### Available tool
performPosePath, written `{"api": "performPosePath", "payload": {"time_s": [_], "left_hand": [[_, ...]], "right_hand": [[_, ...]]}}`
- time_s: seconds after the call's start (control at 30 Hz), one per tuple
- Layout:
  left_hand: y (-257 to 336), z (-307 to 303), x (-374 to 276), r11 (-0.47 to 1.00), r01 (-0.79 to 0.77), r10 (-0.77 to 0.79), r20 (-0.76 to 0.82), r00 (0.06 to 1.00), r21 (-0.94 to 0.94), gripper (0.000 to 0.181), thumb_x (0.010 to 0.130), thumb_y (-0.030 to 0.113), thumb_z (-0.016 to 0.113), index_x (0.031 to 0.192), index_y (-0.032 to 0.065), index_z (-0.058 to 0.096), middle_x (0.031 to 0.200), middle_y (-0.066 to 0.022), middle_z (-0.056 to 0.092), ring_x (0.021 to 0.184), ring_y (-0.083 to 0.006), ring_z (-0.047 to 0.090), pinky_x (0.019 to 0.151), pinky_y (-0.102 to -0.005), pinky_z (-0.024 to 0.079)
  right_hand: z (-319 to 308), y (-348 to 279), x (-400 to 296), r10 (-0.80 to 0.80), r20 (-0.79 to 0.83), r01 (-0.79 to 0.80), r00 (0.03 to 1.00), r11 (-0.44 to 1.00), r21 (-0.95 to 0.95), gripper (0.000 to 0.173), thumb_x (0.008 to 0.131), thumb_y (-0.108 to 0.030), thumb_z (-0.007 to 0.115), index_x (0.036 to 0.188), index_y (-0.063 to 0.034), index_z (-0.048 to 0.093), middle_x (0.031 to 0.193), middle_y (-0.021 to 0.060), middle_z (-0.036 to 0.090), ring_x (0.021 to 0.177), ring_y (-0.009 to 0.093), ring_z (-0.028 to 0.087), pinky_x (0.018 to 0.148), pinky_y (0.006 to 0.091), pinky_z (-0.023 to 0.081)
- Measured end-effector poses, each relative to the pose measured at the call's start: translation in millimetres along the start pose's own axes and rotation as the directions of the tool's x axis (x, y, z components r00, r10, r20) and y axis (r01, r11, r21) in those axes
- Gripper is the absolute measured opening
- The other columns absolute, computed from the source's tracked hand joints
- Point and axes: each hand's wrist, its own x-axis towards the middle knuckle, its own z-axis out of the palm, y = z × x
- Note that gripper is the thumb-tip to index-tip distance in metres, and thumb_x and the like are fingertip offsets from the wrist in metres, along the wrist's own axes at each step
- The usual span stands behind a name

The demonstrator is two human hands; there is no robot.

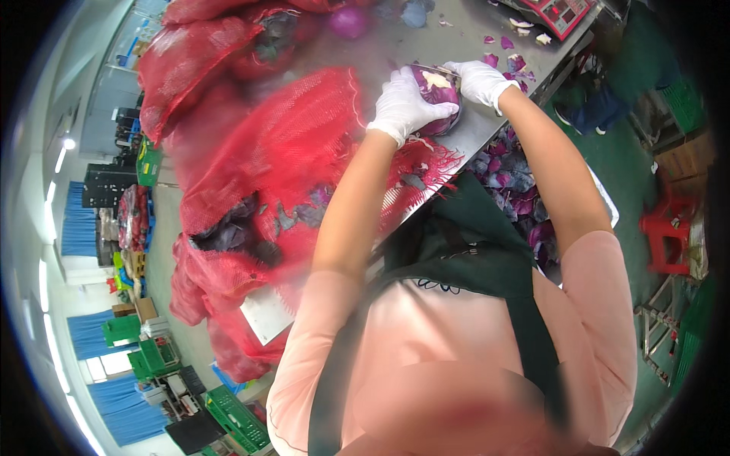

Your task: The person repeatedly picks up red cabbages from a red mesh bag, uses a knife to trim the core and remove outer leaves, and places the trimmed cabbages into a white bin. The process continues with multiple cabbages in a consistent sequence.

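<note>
A purple cabbage (438, 94) with a pale patch on its upper side is on the steel table (382, 57), near its edge. My left hand (406, 105), in a white glove, grips the cabbage from the left, thumb across its front. At its upper right, my gloved right hand (478, 82) is closed around something whose thin metal part, perhaps a knife blade, lies along the cabbage's top; the handle is hidden in the fingers. A red mesh sack (291, 142) lies left of the cabbage, its frayed end below my left hand. Loose purple leaves (311, 215) lie on it.
Full red mesh sacks (188, 68) crowd the table's left side. Leaf scraps (515, 62) lie to the right, below a red scale (556, 14). A container of purple cabbage leaves (513, 176) stands under the table edge. Another person's legs (599, 108) and a red stool (667, 233) are at right.
</note>
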Motion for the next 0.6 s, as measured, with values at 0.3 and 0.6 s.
{"api": "performPosePath", "payload": {"time_s": [0.3, 0.6], "left_hand": [[1, 1, -46, 0.950, -0.312, 0.310, -0.093, 0.946, -0.010, 0.121, 0.053, 0.040, 0.095, 0.149, -0.0005, 0.035, 0.151, -0.0228, 0.041, 0.141, -0.0423, 0.038, 0.117, -0.0476, 0.037], [21, 14, -49, 0.937, -0.346, 0.322, -0.279, 0.905, -0.041, 0.084, 0.073, 0.037, 0.087, 0.136, -0.0002, 0.047, 0.133, -0.0227, 0.053, 0.126, -0.0395, 0.051, 0.108, -0.0452, 0.042]], "right_hand": [[-7, 70, -29, 0.362, -0.203, -0.365, 0.910, 0.931, 0.023, 0.051, 0.096, -0.016, 0.054, 0.146, -0.0108, 0.048, 0.120, 0.0258, 0.068, 0.110, 0.041, 0.067, 0.098, 0.0473, 0.050], [-11, -20, -75, 0.064, -0.195, 0.038, 0.979, 0.875, 0.482, 0.067, 0.091, -0.027, 0.071, 0.148, -0.0026, 0.046, 0.145, 0.0208, 0.057, 0.137, 0.031, 0.054, 0.114, 0.0366, 0.041]]}}
